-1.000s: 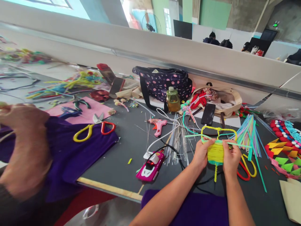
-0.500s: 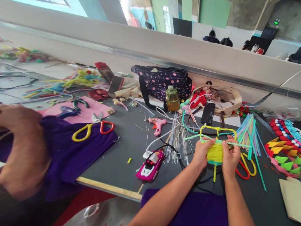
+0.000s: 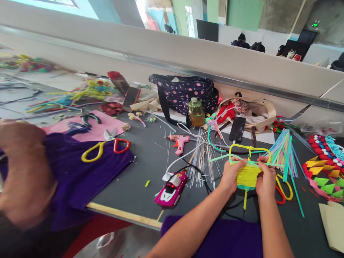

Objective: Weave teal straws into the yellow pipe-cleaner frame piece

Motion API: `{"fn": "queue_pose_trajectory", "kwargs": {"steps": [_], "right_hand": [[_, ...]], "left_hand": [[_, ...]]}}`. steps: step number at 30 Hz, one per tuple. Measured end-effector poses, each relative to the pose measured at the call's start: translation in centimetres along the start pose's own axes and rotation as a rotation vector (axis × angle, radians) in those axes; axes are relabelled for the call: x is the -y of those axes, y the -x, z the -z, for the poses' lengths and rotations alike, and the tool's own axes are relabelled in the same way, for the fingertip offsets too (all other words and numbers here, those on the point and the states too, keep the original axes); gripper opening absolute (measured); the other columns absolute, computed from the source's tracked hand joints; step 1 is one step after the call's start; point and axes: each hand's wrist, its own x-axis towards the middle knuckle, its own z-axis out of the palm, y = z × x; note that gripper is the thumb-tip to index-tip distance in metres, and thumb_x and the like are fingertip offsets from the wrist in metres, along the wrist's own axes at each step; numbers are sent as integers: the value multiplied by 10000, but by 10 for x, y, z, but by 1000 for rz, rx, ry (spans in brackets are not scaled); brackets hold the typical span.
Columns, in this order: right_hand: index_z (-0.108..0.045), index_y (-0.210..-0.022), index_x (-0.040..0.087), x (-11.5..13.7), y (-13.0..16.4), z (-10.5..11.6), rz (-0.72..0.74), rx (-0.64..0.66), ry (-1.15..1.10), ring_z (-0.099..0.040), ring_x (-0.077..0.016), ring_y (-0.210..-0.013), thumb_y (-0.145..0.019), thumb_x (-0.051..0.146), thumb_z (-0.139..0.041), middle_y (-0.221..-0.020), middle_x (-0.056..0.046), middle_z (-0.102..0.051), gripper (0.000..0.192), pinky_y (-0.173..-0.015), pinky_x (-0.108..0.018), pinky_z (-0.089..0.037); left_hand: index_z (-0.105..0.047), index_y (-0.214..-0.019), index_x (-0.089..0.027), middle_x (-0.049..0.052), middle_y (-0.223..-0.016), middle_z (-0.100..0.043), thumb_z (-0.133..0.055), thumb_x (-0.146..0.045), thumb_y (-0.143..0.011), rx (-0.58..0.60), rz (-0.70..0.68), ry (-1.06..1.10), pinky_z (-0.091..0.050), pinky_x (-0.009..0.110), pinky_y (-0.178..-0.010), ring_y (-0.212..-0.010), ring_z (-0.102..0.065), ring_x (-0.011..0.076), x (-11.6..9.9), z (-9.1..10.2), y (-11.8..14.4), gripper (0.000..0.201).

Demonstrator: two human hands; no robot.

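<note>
Between my two hands is a yellow pipe-cleaner piece (image 3: 247,177), a flat wound body with a teal lower edge, a yellow loop frame above and a short stem below. My left hand (image 3: 231,173) pinches its upper left corner, fingers closed. On the other side, my right hand (image 3: 266,176) grips the upper right edge, thumb and fingertips pressed together. A mint green pipe cleaner (image 3: 220,157) runs across the top of the body and sticks out past both hands. Red-and-yellow-handled scissors (image 3: 288,190) lie just right of my right hand, partly hidden.
A magenta toy-car-shaped device (image 3: 171,189), a pink glue gun (image 3: 179,142) and loose wires (image 3: 200,168) lie left of my hands. Pastel pipe cleaners (image 3: 282,152) are on the right. Behind stand a bottle (image 3: 196,113) and a polka-dot bag (image 3: 185,93). A co-worker's arm (image 3: 24,172) is at left.
My right hand's fingers have shifted along the top edge, and the yellow body now tilts slightly. My left hand stays nearly in place. The co-worker's arm has moved a little.
</note>
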Motion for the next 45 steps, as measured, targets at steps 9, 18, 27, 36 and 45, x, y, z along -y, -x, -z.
{"fn": "queue_pose_trajectory", "kwargs": {"steps": [9,18,27,36,45], "right_hand": [[-681,-788,206,9,-4,7,-132,125,-187,-603,-117,-691,-644,278,-755,-784,18,-664,177,-684,-275,-479],[-689,-887,230,9,-2,12,-73,312,-57,-641,-159,-773,-648,223,-732,-852,-21,-687,243,-667,-281,-476],[-631,-808,188,6,3,3,210,200,139,-611,-146,-727,-717,307,-728,-856,-20,-660,178,-688,-297,-469],[-565,-828,203,-10,8,-3,54,72,65,-589,-133,-599,-703,391,-695,-761,10,-656,261,-528,-240,-424],[-596,-846,192,-5,2,-4,112,-37,37,-513,-85,-506,-664,369,-734,-642,59,-589,290,-497,-213,-401]], "left_hand": [[-523,-586,-162,12,-624,-665,-815,-182,-504,25,76,77,-494,290,-665,-585,-625,153,-4,5,-8,304],[-580,-640,-147,36,-665,-692,-780,-124,-545,101,290,156,-507,333,-748,-629,-660,184,-11,12,-16,223],[-596,-654,-143,51,-674,-704,-775,-132,-570,134,326,158,-510,349,-779,-639,-671,197,-10,15,-17,198],[-514,-604,-166,19,-664,-688,-824,-152,-499,44,122,131,-516,320,-754,-662,-668,183,-9,6,-9,328],[-533,-602,-164,28,-670,-690,-827,-183,-501,15,26,83,-514,309,-698,-636,-660,180,-10,7,-11,311]]}}
